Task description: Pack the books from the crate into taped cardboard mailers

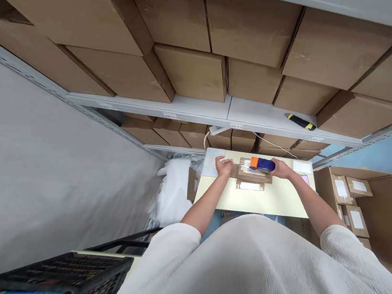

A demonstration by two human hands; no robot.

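Note:
My right hand (280, 168) grips a blue and orange tape dispenser (263, 164), held level over a small cardboard box (255, 177) on the pale yellow tabletop (272, 200). A white label partly shows on the box beneath the dispenser. Just left of the box is my left hand (223, 166), its fingers loosely bent and apart, with nothing visible in them. Whether its fingertips touch the box's brown edge is too small to tell. In front of the box lies another small labelled carton (250, 186).
Large cardboard boxes (250, 26) fill the shelf above, where a black and yellow utility knife (301, 122) lies. A big open carton (385, 218) at right holds several labelled boxes. White packing material (176, 188) stands left; a black crate (92, 273) is lower left.

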